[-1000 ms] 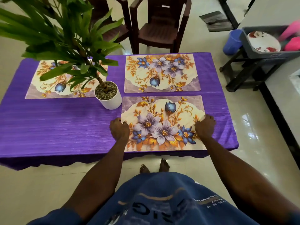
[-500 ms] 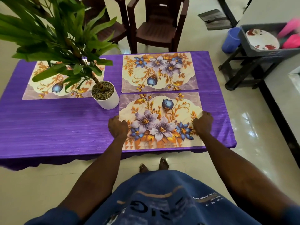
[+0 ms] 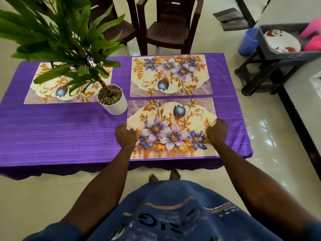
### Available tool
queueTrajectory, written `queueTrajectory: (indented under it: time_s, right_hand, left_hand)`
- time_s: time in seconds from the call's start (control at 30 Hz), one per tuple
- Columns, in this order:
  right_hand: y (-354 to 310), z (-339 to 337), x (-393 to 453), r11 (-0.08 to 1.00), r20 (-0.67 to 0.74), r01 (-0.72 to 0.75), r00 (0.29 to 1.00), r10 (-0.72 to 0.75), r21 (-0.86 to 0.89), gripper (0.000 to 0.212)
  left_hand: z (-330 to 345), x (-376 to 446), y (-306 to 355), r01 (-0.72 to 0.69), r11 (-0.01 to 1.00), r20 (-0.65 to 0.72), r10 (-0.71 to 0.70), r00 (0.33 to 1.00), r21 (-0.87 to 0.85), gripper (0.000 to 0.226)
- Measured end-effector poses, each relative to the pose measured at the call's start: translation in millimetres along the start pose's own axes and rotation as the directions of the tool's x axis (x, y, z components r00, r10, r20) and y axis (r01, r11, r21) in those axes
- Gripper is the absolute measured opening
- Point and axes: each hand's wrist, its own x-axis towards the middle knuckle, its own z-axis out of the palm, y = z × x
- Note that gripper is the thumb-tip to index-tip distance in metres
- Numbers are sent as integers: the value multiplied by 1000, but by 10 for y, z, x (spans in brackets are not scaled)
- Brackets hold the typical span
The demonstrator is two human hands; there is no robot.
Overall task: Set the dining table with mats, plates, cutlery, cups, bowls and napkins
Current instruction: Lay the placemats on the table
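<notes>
Three floral place mats lie on the purple tablecloth. The near mat sits at the table's front right, right in front of me. My left hand grips its left edge with curled fingers, and my right hand grips its right edge the same way. A second mat lies just beyond it, almost touching. The third mat is at the far left, partly hidden by leaves.
A white pot with a tall leafy plant stands just left of the near mat. At the right, a dark crate on a stool holds a plate and pink items; a blue cup is beside it. Brown chairs stand behind the table.
The near mat has slid a little away from me, closing the gap to the far right mat. Both hands stay on its side edges.
</notes>
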Motion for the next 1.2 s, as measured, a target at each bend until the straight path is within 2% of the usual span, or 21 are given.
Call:
queueTrajectory:
  time_s: [0.37,0.47,0.53,0.63,0.73,0.8,0.9,1.0,1.13,1.2]
  right_hand:
    - [-27,5,-94,1000,-89,-4,996,7,29,43]
    - [-25,-6,-77,993,-121,-22,992,36,118,41]
    - [-38,-56,-27,970,-124,-51,989,82,237,38]
    - [-30,-180,109,916,-35,-111,990,135,385,38]
    - [26,-256,235,872,107,-155,987,118,465,24]
    - [34,-283,268,849,158,-185,980,121,496,23]
    - [12,-317,253,839,180,-207,975,133,503,30]
    - [14,-321,204,823,162,-204,977,138,529,28]
    - [68,-301,125,773,186,-266,963,194,575,12]
    - [104,-302,95,743,232,-316,948,219,590,16]
  left_hand:
    - [-72,14,24,62,988,-5,-63,998,-139,29]
    - [-97,19,49,76,976,4,-77,997,-203,28]
    - [-128,32,100,97,966,16,-96,995,-238,25]
    - [-199,67,205,92,954,26,-88,996,-286,23]
    - [-214,132,229,98,935,136,-54,989,-341,24]
    - [-201,168,205,96,936,187,-33,982,-337,27]
    - [-182,163,187,54,936,204,19,979,-347,34]
    - [-186,131,157,35,917,206,52,977,-396,39]
    - [-220,23,61,65,871,203,41,978,-488,32]
    - [-250,-43,-6,71,864,197,33,980,-498,29]
